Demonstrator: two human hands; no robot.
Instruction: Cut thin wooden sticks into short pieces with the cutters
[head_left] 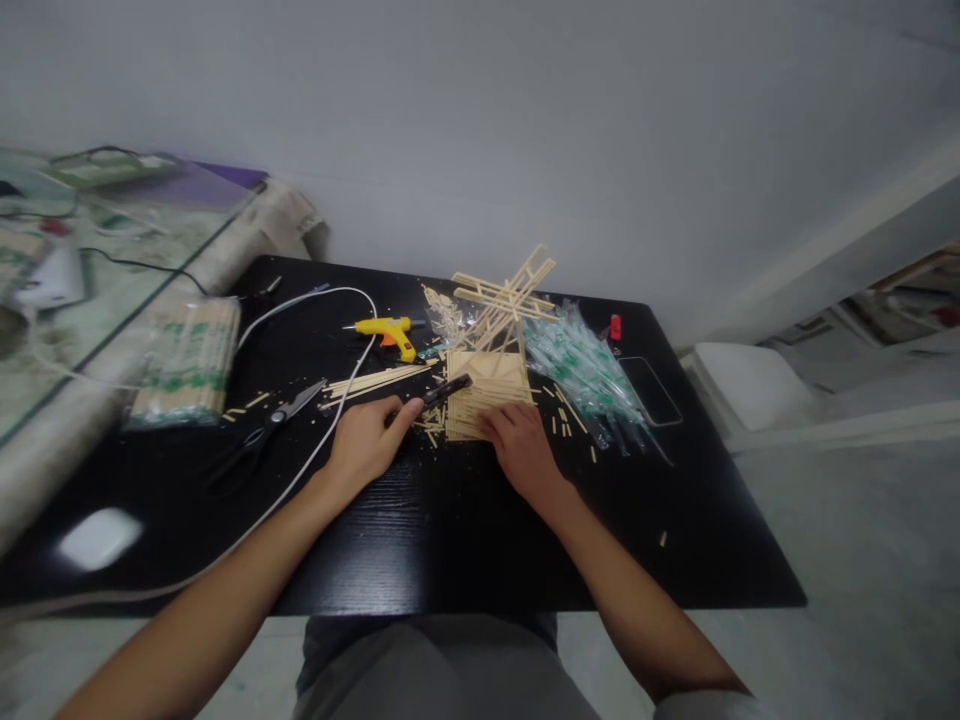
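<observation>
L hand (371,435) grips black tool (450,387); R hand (519,440) on board (506,366), can't tell if pinching. Sticks (466,402) cover its front; back looks undone. Stick frame (512,300) built, nr tabletop's (450,560) back edge.

The table (450,560) is coloured black, faintly streaked with fine grain lines. Pale straw is shown by the panel (510,368), which is striped by rows of sticks (466,408), and by the lattice (514,303). The tool (448,389) is seen in black. The glue gun (391,328) is coloured bright yellow, its trigger picked out in orange. On the scissors (296,403), black handles and grey blades are seen. The cable (315,455) is coloured white. The clear bags (581,365) are patched with green; the tan pack (184,355) is banded in green. The wall (525,130) is tinted grey.
</observation>
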